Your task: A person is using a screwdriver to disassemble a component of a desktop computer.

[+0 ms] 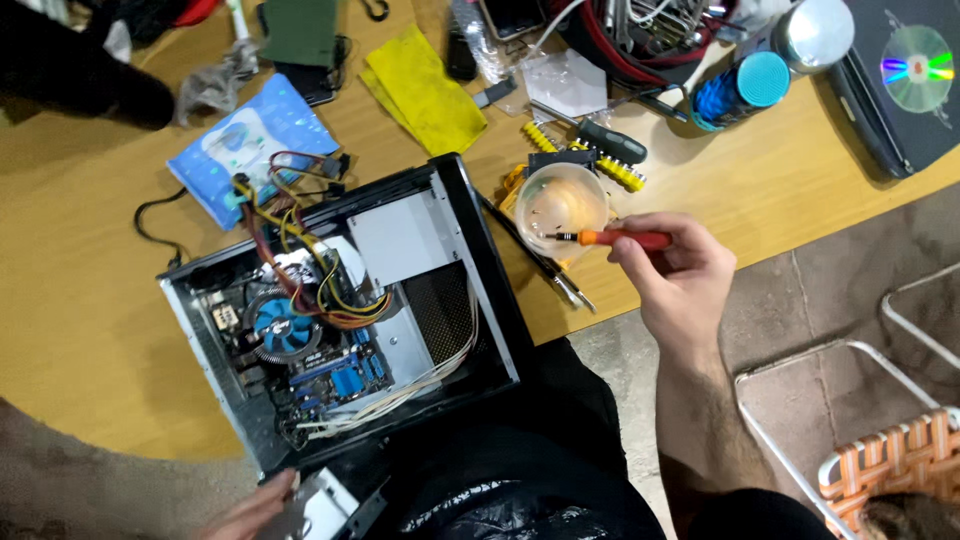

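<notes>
Right hand [672, 272] bare, no rings or watch, forearm hairy and uncovered, dark sleeve edge at elbow near frame bottom. Left hand [255, 507] bare, only partly in view at bottom edge. Lap in shiny black garment

Screwdriver [620, 238]: your orange-handled tool lies level, tip over the cup.
Cup [560, 208]: translucent plastic, upright beside the case; contents unclear.
</notes>
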